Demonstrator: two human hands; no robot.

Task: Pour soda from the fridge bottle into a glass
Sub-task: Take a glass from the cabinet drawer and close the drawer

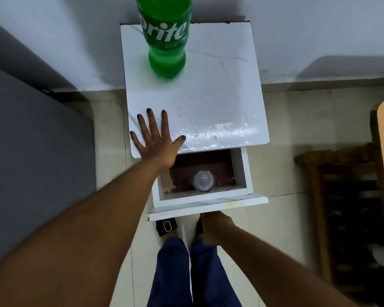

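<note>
on the white counter (220, 96) against the wall, a green soda bottle (165, 41) stands upright near the back edge, its top out of view. the left hand (157, 138) lies flat on the counter's front left corner, fingers spread wide apart, holding nothing. below the top, a drawer (242, 171) is pulled open, and a clear glass (203, 181) sits inside it toward the front. the right hand (215, 227) is at the underside of the drawer front, fingers hidden, so i cannot tell whether it grips anything.
</note>
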